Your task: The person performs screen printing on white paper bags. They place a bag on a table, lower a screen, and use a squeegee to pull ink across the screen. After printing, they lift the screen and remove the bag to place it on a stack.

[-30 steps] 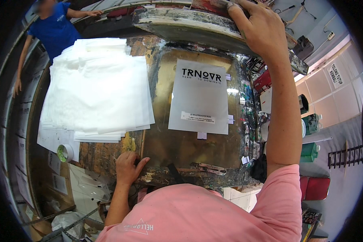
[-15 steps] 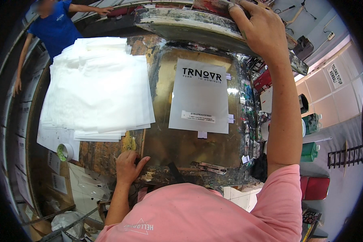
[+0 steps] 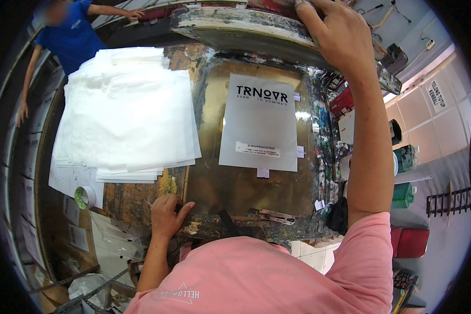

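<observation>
My right hand [image 3: 343, 36] is closed on the upper edge of a raised, paint-stained screen printing frame [image 3: 246, 39] at the far side of the table; some of its fingertips are cut off by the picture's top. Below the frame, a translucent pale sheet [image 3: 259, 125] with black printing lies on a brown, shiny printing board [image 3: 235, 193]. Small white tabs stick out at its right and near edges. My left hand [image 3: 166, 215] rests on the near edge of the worn wooden table, thumb apart from the fingers, holding nothing.
A big stack of white sheets [image 3: 125, 115] covers the table's left part, with a tape roll [image 3: 85, 197] beside it. A cutter knife [image 3: 272, 215] lies near the front edge. Green bottles [image 3: 403, 195] stand at right. A person in blue [image 3: 70, 36] stands far left.
</observation>
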A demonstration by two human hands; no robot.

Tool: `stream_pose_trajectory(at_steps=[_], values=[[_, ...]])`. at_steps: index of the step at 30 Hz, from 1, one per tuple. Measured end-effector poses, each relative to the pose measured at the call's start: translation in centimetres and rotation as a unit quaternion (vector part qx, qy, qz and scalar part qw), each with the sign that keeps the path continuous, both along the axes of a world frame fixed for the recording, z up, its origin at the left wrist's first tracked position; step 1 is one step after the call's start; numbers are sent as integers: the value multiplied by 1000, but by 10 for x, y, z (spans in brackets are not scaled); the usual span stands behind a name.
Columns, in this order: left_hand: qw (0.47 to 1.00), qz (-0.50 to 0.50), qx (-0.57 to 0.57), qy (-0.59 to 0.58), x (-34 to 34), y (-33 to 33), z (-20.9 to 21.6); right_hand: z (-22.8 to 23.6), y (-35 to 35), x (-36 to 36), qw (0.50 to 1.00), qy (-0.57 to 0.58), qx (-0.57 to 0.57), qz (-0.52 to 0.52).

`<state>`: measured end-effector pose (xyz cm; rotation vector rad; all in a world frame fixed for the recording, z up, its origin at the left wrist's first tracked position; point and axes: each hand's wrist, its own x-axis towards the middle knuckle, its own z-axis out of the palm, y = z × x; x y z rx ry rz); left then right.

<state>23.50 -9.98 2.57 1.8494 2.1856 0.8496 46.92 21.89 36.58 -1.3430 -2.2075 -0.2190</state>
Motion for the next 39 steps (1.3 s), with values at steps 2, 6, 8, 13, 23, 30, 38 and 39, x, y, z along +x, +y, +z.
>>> stream_pose_trajectory(at_steps=[2,6,8,13,23,30,38,39], values=[[1000,-1,1,-2,0,0,0,0,2,-1,1000,-1,-2,-12],[1000,3,-8,-14,0,0,1,-1,6,-3,1000,-3,8,-15],[1000,2,-12,-13,0,-1,1,-1,4,-3,1000,-3,9,-5],[1000,6,-16,-3,0,-1,4,-1,-2,1,999,23,14,31],[1000,-1,-6,-11,0,0,2,-3,3,-1,999,8,33,-4],[1000,2,-9,-9,0,0,1,-1,-1,-1,1000,0,14,-5],[1000,-1,-4,-10,0,1,0,-1,-3,-1,1000,8,24,-3],[1000,-1,-3,-11,0,1,0,-1,-3,-1,1000,5,26,0]])
